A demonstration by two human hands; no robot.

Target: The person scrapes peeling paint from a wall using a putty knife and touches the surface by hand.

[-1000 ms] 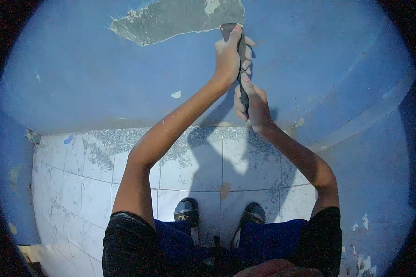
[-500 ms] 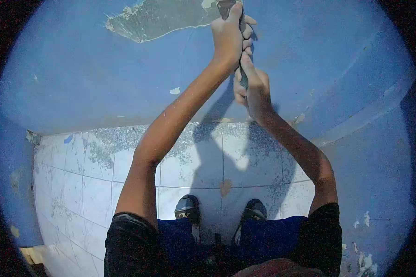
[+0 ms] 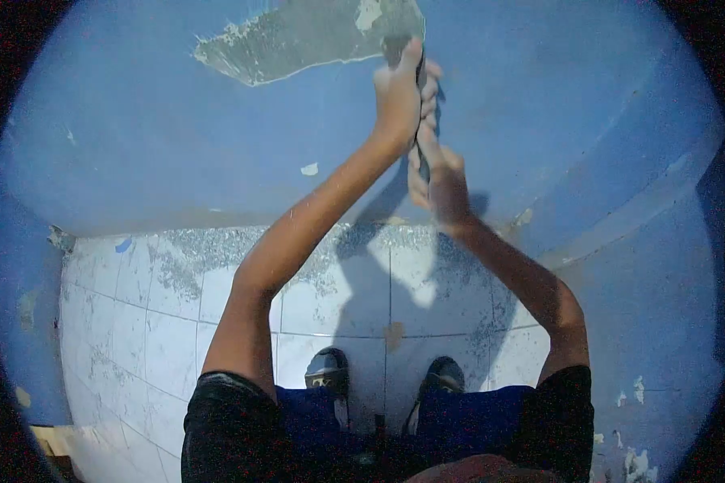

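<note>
My left hand (image 3: 399,103) is wrapped round the upper handle of a scraper (image 3: 395,47), its thumb laid up along the tool. Lower on the same handle, my right hand (image 3: 445,181) is closed too, slightly blurred. The scraper's dark blade lies at the lower right part of a bare grey patch (image 3: 310,40) in the blue wall (image 3: 177,137). Pale, ragged paint edges border this patch, and a light fleck remains in it. Fingers hide most of the handle.
White floor tiles (image 3: 306,310) under me carry grey dust and crumbs (image 3: 209,245) along the wall's foot. My two shoes (image 3: 327,369) stand there. A blue paint chip (image 3: 123,245) lies at left. Blue side walls rise left and right (image 3: 660,322), with peeled spots.
Both hands and the scraper have moved down the wall, the blade now nearer the grey patch's lower edge. The view has shifted slightly, showing more of the patch.
</note>
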